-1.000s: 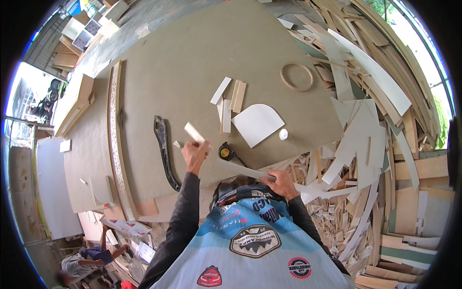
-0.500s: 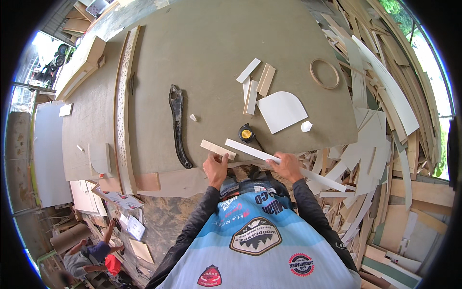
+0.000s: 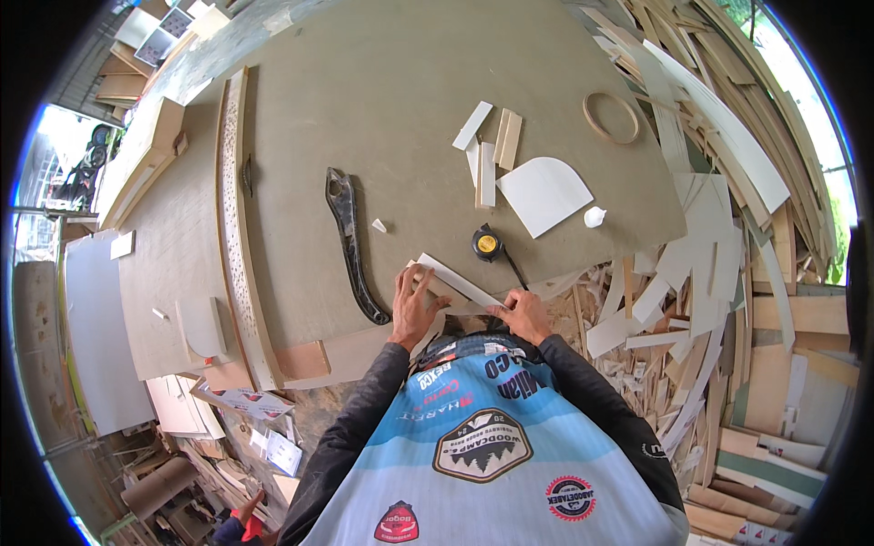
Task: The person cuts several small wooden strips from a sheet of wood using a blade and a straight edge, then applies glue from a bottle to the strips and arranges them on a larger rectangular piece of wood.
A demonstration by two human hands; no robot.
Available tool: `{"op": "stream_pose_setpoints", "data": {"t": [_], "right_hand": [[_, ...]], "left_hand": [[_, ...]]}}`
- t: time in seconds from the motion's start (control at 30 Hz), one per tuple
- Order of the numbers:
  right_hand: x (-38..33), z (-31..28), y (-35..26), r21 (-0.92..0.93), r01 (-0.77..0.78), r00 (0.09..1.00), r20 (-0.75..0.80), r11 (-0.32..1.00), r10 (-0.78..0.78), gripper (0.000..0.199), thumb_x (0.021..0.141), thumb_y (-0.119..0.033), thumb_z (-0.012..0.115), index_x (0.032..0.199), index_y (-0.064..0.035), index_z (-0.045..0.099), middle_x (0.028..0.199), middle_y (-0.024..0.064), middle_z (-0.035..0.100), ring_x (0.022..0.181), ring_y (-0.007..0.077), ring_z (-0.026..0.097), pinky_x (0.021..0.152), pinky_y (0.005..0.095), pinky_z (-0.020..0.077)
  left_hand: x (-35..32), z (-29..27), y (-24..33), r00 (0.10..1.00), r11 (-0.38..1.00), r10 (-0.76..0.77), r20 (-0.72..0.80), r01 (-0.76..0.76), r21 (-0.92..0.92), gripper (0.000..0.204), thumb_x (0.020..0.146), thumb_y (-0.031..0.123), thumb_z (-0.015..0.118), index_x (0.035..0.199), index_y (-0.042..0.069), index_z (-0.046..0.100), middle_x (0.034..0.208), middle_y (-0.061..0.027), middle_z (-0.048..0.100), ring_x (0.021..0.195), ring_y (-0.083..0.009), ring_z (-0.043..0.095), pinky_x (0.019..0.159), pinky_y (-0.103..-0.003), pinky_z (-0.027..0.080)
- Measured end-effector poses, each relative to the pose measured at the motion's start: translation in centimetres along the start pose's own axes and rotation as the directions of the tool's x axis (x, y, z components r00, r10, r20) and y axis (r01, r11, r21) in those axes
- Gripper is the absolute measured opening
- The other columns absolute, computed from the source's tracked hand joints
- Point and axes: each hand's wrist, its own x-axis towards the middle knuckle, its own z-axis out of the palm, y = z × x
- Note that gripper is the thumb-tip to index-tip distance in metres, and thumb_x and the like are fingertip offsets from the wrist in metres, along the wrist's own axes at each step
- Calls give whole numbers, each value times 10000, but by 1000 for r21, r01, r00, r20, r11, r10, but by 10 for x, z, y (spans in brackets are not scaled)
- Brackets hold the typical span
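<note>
I see left hand [image 3: 414, 305] flat on small wood block [image 3: 428, 280], right hand [image 3: 521, 314] gripping white strip [image 3: 460, 280]. Tape measure [image 3: 488, 243] at 1 o'clock, black tool [image 3: 350, 241] at 10.

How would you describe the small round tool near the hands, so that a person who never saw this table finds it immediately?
Start at the big grey-brown work table and go to its near edge, where the left hand and right hand press on a long pale strip. Just beyond the strip lies the tape measure. It is the only round black thing with a yellow centre; the pieces around it are flat and pale.
</note>
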Motion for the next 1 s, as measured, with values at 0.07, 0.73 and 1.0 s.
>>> {"op": "stream_pose_setpoints", "data": {"t": [0.07, 0.73, 1.0], "right_hand": [[-1, 7, -3, 34, 14, 999, -44, 999, -13, 521, 852, -484, 810, 696, -33, 601, 560, 70, 639, 431, 153, 615, 484, 328, 475], [-6, 11, -7, 198, -226, 972, 116, 954, 206, 563, 842, -536, 788, 706, 3, 699, 502, 90, 581, 437, 187, 586, 502, 357, 447], [-5, 9, -19, 272, -259, 960, 182, 927, 214, 483, 887, -428, 803, 729, 14, 689, 554, 37, 604, 423, 97, 537, 422, 290, 396]], "left_hand": [[-3, 3, -2, 999, 1000, 27, 29, -26, -10, 698, 813, 400, 806, 1372, 40, 593, 1427, -180, 476, 1340, -406, 434, 1124, -500, 390], [-1, 19, -38, 914, 921, 384, 130, -389, 12, 620, 893, 299, 720, 1455, 104, 547, 1622, -199, 332, 1515, -407, 290, 1229, -508, 304], [1, 9, -26, 883, 881, 401, 244, -444, 160, 638, 936, 348, 662, 1525, 187, 477, 1657, -110, 311, 1542, -403, 224, 1256, -515, 227]]}}
